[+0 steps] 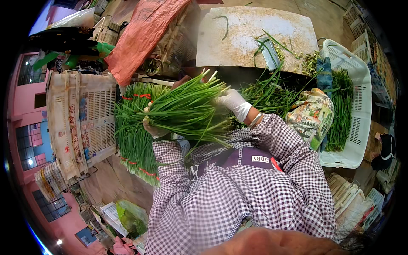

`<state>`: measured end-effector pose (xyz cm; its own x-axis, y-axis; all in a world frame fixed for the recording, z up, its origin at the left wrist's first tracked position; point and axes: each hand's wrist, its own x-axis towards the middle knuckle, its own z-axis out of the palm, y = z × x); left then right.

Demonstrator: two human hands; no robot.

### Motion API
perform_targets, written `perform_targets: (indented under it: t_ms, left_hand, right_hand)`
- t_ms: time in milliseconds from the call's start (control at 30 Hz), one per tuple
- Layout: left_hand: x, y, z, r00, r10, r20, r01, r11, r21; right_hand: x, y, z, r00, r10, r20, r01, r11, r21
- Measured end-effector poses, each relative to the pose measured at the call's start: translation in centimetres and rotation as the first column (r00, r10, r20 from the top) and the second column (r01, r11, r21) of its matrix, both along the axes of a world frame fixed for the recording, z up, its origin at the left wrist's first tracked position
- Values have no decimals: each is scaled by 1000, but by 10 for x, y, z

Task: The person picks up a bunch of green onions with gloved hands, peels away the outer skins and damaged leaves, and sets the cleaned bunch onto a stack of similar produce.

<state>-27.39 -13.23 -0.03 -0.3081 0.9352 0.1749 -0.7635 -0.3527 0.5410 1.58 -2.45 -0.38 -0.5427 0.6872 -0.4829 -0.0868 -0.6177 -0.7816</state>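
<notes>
A large loose bunch of garlic chives (188, 108) lies across my lap, its pale stem ends to the right. My left hand (154, 129), in a thin glove, grips the leafy end from the left, thumb and fingertips showing at the leaves. My right hand (234, 103), in a white glove, touches the stem ends; its fingers are partly hidden and blurred. Beside my left arm are stacked chive bundles (137, 146) tied with red bands. Loose chives and trimmings (271, 95) lie in front of my right hand.
Ahead stands a worn white board (229, 47) with a metal blade (269, 54) and scraps on it. At right, a white plastic crate (360, 121) holds loose chives (339, 114), with a patterned cloth (312, 111) beside it. Upright crates (98, 121) and a red plastic sheet (146, 32) stand left.
</notes>
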Motion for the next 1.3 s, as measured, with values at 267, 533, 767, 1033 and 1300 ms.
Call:
perform_targets:
  t_ms: [267, 533, 767, 1033, 1300]
  left_hand:
    - [-8, -2, 1, 999, -11, 35, 14, 996, -89]
    - [-22, -7, -27, 992, 51, 119, -35, 991, -131]
    - [-7, 5, -11, 995, 60, 81, -55, 996, -63]
    - [-23, -8, -22, 997, 65, 38, -64, 998, -24]
    - [-23, -2, -31, 987, 160, 24, -158, 986, -51]
  right_hand:
    - [53, 18, -33, 903, -245, 354, 29, 855, 518]
    - [127, 40, -29, 401, -525, 751, -533, 533, 657]
    - [34, -28, 17, 959, 216, 186, -283, 643, 711]
    - [65, -17, -6, 699, 266, 664, -698, 459, 550]
    - [126, 4, -33, 141, -137, 980, -832, 521, 193]
